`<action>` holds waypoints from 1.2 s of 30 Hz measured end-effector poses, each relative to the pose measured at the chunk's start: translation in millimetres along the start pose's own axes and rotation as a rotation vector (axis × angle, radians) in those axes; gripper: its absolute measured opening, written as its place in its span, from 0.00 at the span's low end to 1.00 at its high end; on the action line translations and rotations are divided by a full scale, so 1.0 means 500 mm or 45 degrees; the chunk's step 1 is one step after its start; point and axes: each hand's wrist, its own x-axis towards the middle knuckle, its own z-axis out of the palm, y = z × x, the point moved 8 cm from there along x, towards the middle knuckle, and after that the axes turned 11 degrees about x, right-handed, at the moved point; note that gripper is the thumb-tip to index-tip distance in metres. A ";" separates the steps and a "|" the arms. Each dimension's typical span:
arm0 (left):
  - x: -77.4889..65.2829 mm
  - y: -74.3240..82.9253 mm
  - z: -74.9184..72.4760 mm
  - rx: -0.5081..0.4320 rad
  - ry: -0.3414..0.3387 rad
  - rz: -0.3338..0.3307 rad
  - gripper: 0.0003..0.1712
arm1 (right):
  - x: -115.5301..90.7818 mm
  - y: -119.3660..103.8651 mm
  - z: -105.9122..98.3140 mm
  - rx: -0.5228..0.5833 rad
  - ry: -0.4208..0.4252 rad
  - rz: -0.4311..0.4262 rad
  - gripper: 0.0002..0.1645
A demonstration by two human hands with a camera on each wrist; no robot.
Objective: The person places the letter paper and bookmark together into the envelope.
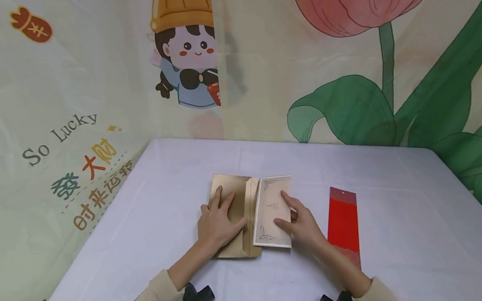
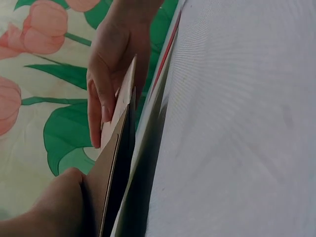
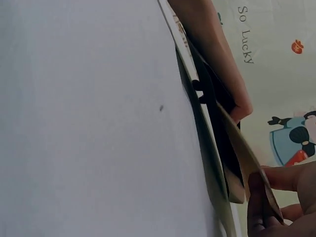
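A gold paper envelope (image 1: pixel 232 189) lies on the white table, its flap side toward the right. My left hand (image 1: pixel 217 224) rests on it with the fingers spread and the thumb by the flap. My right hand (image 1: pixel 303 224) pinches the right edge of a cream card (image 1: pixel 268 210) with a pale border and ornamental corners. That card sits right beside the envelope's flap, its left edge close along it. In the left wrist view the card (image 2: pixel 129 79) stands tilted up, overlapping the envelope (image 2: pixel 106 173). The right wrist view shows the right fingers (image 3: pixel 281 177) on both faces of the card.
A red paper strip (image 1: pixel 342 218) with patterned ends lies to the right, partly behind my right forearm. Black wrist mounts (image 1: pixel 199 296) sit by both cuffs. Printed cloth walls (image 1: pixel 260 72) rise behind and to the left of the table (image 1: pixel 403 232).
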 end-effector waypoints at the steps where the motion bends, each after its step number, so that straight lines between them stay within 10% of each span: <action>1: 0.000 0.001 0.000 0.001 -0.002 0.003 0.43 | 0.002 0.001 0.009 0.002 -0.033 -0.017 0.48; 14: -0.002 0.002 0.001 -0.008 -0.027 -0.027 0.43 | 0.006 0.011 0.061 0.015 -0.206 -0.027 0.49; 23: 0.000 0.002 0.001 0.002 -0.040 -0.014 0.43 | 0.009 -0.005 0.075 -0.740 -0.222 -0.382 0.50; 36: 0.007 0.008 0.009 0.040 -0.047 -0.006 0.46 | 0.035 -0.009 0.098 -1.025 -0.254 -0.488 0.60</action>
